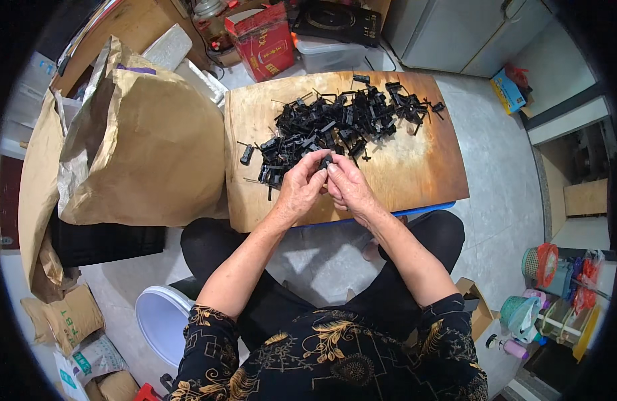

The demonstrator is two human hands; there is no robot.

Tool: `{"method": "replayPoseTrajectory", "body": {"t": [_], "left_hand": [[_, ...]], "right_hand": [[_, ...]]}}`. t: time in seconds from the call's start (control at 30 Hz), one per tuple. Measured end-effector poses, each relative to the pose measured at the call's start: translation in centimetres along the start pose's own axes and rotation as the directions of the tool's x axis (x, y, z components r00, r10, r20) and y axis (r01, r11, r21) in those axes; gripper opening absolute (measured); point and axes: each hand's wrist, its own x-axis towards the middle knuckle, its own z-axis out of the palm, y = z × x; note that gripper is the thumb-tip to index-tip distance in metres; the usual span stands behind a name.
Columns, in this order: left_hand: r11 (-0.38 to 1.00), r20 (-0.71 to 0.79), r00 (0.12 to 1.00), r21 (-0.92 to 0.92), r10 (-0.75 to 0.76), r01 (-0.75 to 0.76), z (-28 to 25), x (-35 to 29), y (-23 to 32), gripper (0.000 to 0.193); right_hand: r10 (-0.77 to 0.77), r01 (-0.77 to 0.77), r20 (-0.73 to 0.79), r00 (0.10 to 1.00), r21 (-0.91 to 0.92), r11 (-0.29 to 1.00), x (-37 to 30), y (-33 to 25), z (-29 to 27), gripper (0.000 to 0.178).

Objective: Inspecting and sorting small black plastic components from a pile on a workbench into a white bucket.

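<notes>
Over the near edge of the wooden board, my left hand [302, 185] and my right hand [350, 185] meet, both closed with fingertips pinched together. Between them shows a small black plastic part [326, 161], mostly covered by my fingers, so its exact kind is hidden. Just beyond my hands spreads a heap of black plastic parts [335, 120], some with thin rods sticking out. One loose black part [246, 155] lies apart, left of the heap.
The wooden board [422, 170] bears the heap. Large brown paper sacks [155, 147] stand against its left side. A white bucket [163, 317] is by my left leg, an open cardboard box [479, 307] by my right. Behind the board sit a red box [262, 43] and a clear plastic bin [332, 57].
</notes>
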Motion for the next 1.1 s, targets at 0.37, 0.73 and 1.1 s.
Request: {"method": "replayPoseTrajectory", "body": {"t": [0.37, 0.73, 1.1], "left_hand": [[0.816, -0.111, 0.935, 0.53, 0.338, -0.232, 0.0, -0.2, -0.8, 0.036], [0.909, -0.064, 0.957, -0.335, -0.284, 0.247, -1.2, 0.8, 0.9, 0.026], [0.65, 0.213, 0.904, -0.636, -0.371, 0.417, -1.5, -0.3, -1.3, 0.014]], "right_hand": [[0.076, -0.075, 0.017, 0.997, -0.04, 0.996, 0.6, 0.1, 0.5, 0.025], [-0.467, -0.109, -0.222, 0.856, -0.96, 0.257, 3.2, 1.7, -6.7, 0.033], [-0.489, 0.038, -0.181, 0.853, -0.914, 0.405, 2.0, 1.0, -8.5, 0.022]]}}
